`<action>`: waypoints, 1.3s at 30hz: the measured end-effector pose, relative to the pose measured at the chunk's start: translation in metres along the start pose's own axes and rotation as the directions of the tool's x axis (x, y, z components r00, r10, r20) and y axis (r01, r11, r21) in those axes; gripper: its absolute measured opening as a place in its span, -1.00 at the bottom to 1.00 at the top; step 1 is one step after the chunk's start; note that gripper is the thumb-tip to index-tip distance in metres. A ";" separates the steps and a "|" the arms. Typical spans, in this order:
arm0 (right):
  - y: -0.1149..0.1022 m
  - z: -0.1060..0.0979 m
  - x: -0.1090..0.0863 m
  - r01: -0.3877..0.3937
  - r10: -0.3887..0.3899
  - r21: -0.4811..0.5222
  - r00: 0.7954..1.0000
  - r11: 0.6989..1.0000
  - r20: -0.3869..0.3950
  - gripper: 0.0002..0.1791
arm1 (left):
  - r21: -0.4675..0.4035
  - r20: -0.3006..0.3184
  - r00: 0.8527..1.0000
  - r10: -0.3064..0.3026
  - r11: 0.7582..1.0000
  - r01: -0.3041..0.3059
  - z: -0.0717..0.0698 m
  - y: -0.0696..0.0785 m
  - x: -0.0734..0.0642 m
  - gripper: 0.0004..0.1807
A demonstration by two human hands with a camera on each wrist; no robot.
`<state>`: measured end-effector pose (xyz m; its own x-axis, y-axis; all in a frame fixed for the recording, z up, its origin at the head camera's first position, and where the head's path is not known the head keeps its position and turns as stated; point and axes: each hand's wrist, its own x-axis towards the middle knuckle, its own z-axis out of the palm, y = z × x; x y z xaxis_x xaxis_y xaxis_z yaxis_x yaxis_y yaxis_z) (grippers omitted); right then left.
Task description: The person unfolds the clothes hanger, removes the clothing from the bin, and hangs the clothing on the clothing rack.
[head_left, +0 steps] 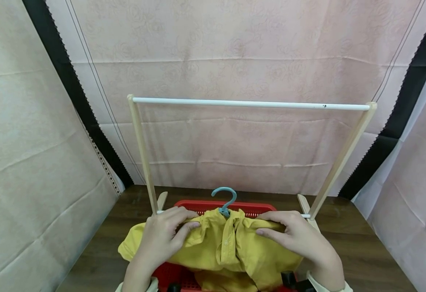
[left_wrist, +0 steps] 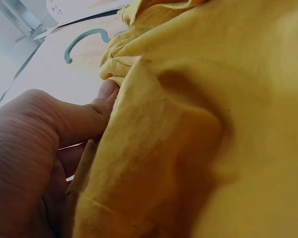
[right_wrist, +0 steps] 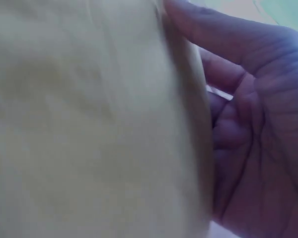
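A yellow buttoned shirt (head_left: 231, 247) hangs on a blue hanger (head_left: 224, 211), whose hook rises out of the collar. On the left shoulder of the shirt, my left hand (head_left: 165, 233) pinches the cloth between thumb and fingers. My right hand (head_left: 298, 235) pinches the opposite shoulder. In the left wrist view, the thumb presses on a fold of the shirt (left_wrist: 139, 144) near the collar, with the hanger's hook (left_wrist: 84, 39) behind. The right wrist view has the shirt (right_wrist: 99, 124) blurred, its edge between thumb and fingers. Most of the hanger is hidden inside the shirt.
A red plastic basket (head_left: 187, 204) stands behind and below the shirt on the dark wooden table (head_left: 92, 251). Over it stands a rack with a white crossbar (head_left: 249, 104) and pale wooden uprights (head_left: 142, 154). Light fabric walls (head_left: 234, 48) enclose the table.
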<state>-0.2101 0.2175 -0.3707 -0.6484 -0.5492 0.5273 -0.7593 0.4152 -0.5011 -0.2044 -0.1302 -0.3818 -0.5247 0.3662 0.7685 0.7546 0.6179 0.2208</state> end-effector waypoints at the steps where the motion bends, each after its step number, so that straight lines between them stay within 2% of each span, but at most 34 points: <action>1: 0.001 -0.002 -0.002 -0.021 0.021 -0.023 1.000 1.000 -0.003 -0.79 | 0.009 0.001 1.000 -0.011 1.000 0.011 -0.001 -0.001 0.000 -0.94; 5: 0.004 -0.010 -0.007 -0.072 0.071 -0.096 0.997 0.993 -0.010 -0.85 | 0.014 0.017 0.999 -0.039 0.999 0.039 -0.003 -0.002 -0.001 -0.93; 9: 0.005 -0.012 -0.007 -0.026 0.025 -0.105 1.000 0.994 -0.012 -0.88 | -0.009 0.052 0.997 -0.063 0.998 0.063 -0.004 -0.003 -0.003 -0.92; 13: 0.006 -0.011 -0.006 0.035 -0.038 -0.094 0.999 0.995 -0.037 -0.83 | -0.016 0.072 0.993 -0.091 0.996 0.093 -0.007 -0.003 -0.004 -0.89; 17: 0.006 -0.013 -0.008 0.027 -0.031 -0.070 0.998 0.997 -0.052 -0.77 | 0.009 0.064 0.992 -0.110 0.994 0.109 -0.012 -0.004 -0.005 -0.86; 21: 0.007 -0.017 -0.012 -0.006 -0.002 -0.099 0.996 0.995 -0.088 -0.71 | 0.052 0.048 0.989 -0.141 0.989 0.138 -0.019 -0.009 -0.007 -0.81; 25: 0.008 -0.021 -0.016 0.001 -0.015 -0.116 0.993 0.993 -0.119 -0.68 | 0.089 0.045 0.975 -0.219 0.973 0.214 -0.026 -0.016 -0.012 -0.77; 28: 0.010 -0.023 -0.018 0.016 -0.030 -0.114 0.992 0.993 -0.124 -0.68 | 0.067 0.079 0.959 -0.273 0.961 0.268 -0.027 -0.021 -0.015 -0.81; 32: 0.012 -0.023 -0.018 0.010 -0.022 -0.101 0.992 0.995 -0.121 -0.68 | 0.040 0.128 0.948 -0.292 0.956 0.289 -0.024 -0.025 -0.016 -0.92; 36: 0.011 -0.023 -0.017 -0.001 -0.014 -0.113 0.992 0.994 -0.124 -0.67 | 0.061 0.107 0.960 -0.258 0.966 0.252 -0.019 -0.025 -0.015 -0.97; 39: 0.011 -0.023 -0.017 -0.002 -0.016 -0.130 0.991 0.991 -0.136 -0.66 | 0.073 0.072 0.972 -0.224 0.973 0.219 -0.017 -0.024 -0.014 -0.94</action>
<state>-0.2088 0.2476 -0.3694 -0.6381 -0.4515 0.6237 -0.7586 0.5074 -0.4088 -0.2087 -0.1620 -0.3875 -0.7072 0.2678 0.6543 0.5907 0.7323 0.3388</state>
